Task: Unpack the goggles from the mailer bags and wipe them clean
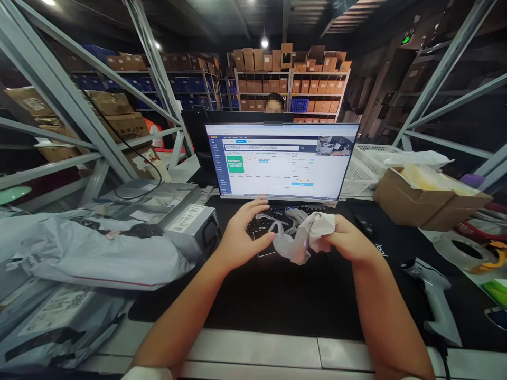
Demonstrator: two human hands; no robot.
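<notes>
Both of my hands are raised over a black desk mat (277, 295) in front of a computer monitor (282, 161). My right hand (348, 240) is closed on a crumpled white cloth-like item in a thin clear bag (303, 237). My left hand (242, 235) pinches the bag's left end with thumb and fingers, the other fingers spread. A dark keyboard (277, 214) lies just behind the hands, partly hidden by them.
Grey plastic mailer bags (91, 253) and a grey metal box (174, 211) lie at the left. A barcode scanner (433, 295), a tape roll (459, 248) and an open cardboard box (423, 203) are at the right. A person sits behind the monitor, with shelves of boxes (291, 79) beyond.
</notes>
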